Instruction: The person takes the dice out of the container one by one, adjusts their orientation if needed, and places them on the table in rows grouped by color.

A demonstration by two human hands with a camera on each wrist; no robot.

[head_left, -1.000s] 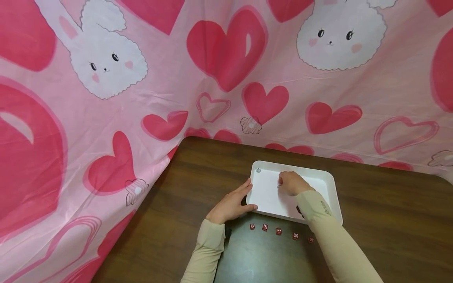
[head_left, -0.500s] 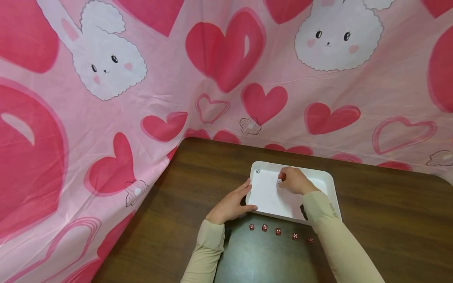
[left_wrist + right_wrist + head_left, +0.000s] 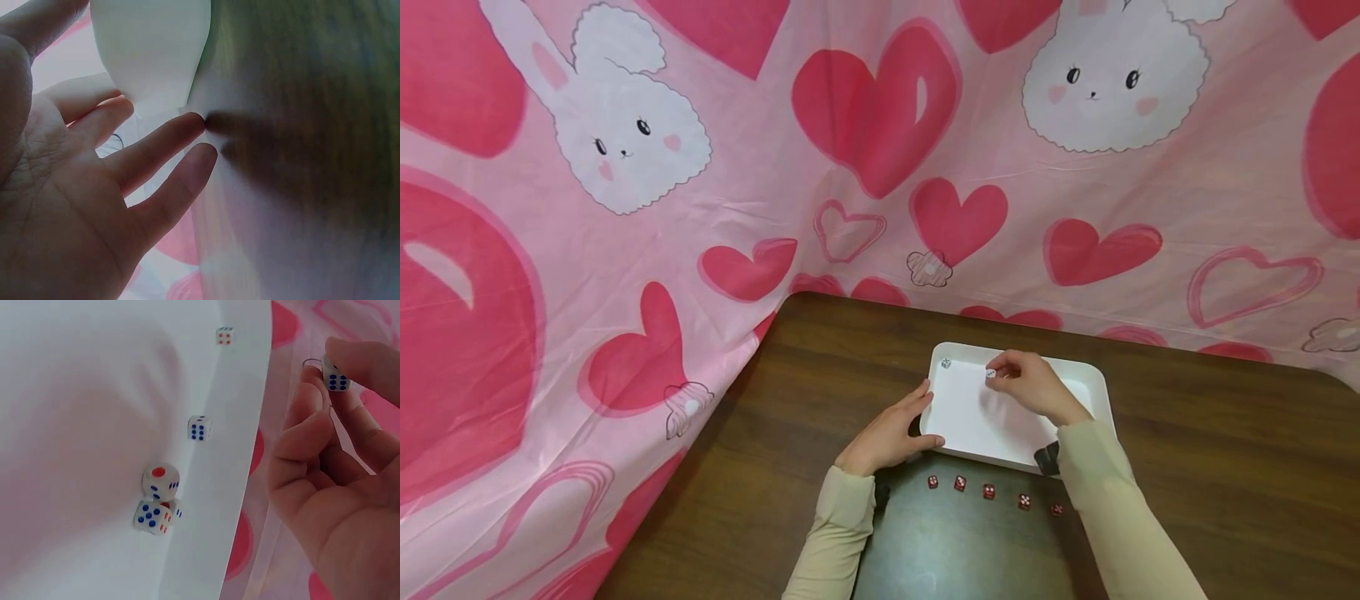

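My right hand [image 3: 1030, 385] is over the white tray [image 3: 958, 421], pinching a white die [image 3: 337, 380] between thumb and finger. In the right wrist view that die shows six blue pips. Further white dice lie in the tray: one with red pips [image 3: 225, 337], one with blue pips [image 3: 199, 429], and a touching cluster that includes a red-spot die [image 3: 160, 481] and a blue-five die [image 3: 152, 517]. My left hand [image 3: 887, 435] rests against the tray's near left corner, thumb at the front side and fingers along the left side. Its fingers look extended in the left wrist view.
In front of the tray, several red dice [image 3: 989, 492] stand in a spaced row on the brown wooden table [image 3: 820, 392]. A pink cloth [image 3: 865, 225] printed with hearts and rabbits hangs behind and to the left.
My right hand has lifted from the tray floor with the white die, turning so that the die shows more. My left hand and the red dice stay in place.
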